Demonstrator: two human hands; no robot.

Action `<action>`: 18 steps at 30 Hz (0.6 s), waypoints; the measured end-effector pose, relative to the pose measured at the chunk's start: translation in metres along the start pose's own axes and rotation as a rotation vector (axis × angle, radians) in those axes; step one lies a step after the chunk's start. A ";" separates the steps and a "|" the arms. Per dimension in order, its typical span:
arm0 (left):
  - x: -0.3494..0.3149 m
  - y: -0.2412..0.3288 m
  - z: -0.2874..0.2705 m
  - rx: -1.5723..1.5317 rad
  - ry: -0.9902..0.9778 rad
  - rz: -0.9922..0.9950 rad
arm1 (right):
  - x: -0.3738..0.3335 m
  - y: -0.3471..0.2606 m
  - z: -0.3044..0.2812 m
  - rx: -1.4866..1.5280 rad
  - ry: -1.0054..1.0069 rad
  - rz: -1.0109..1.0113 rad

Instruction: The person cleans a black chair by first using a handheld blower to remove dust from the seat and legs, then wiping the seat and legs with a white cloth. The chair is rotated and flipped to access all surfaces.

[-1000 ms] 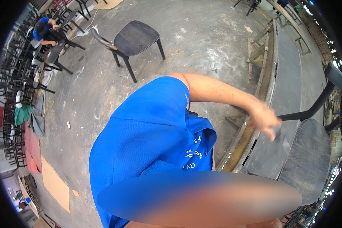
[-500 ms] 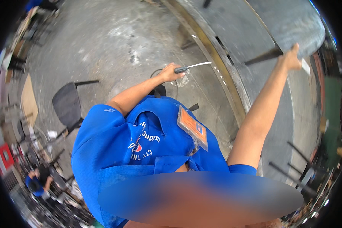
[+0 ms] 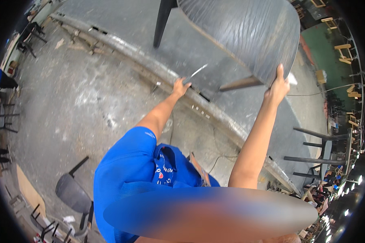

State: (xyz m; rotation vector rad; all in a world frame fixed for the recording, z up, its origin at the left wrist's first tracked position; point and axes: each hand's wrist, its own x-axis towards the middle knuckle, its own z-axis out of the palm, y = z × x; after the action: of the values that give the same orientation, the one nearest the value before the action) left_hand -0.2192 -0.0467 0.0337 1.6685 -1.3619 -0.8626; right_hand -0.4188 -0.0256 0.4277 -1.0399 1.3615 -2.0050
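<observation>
A dark wood-grained chair [image 3: 243, 34] stands on a grey work surface [image 3: 125, 24], its seat toward me and two of its legs showing. My right hand [image 3: 277, 90] grips the near right corner of the seat, thumb on top and fingers under the edge. Beside those fingers is a small white piece [image 3: 292, 79], paper or cloth, I cannot tell which. My left hand [image 3: 180, 88] is closed round the dark handle of a knife-like tool [image 3: 199, 71]. Its thin pale blade points up and right over the work surface, apart from the chair.
A worn metal rail [image 3: 121, 45] edges the work surface. Another dark chair [image 3: 74, 190] is on the floor at lower left, near a tan board [image 3: 30, 190]. On the right, a dark chair [image 3: 322, 148] lies with its legs sideways. A cable [image 3: 172, 133] hangs below my left arm.
My view has turned and moved closer to the chair, whose seat now shows more fully. My left hand has gone from over the floor to the rail with the tool; my right keeps the seat corner.
</observation>
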 end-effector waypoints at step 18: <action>-0.013 -0.145 -0.099 0.104 -0.015 -0.225 | 0.061 0.001 0.002 -0.251 0.045 0.203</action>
State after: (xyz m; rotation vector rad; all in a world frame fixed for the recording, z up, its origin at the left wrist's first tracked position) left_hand -0.0714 -0.0035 -0.0514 1.9267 -1.2632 -0.9462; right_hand -0.4527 -0.0733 0.4467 -0.9222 1.7033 -1.7524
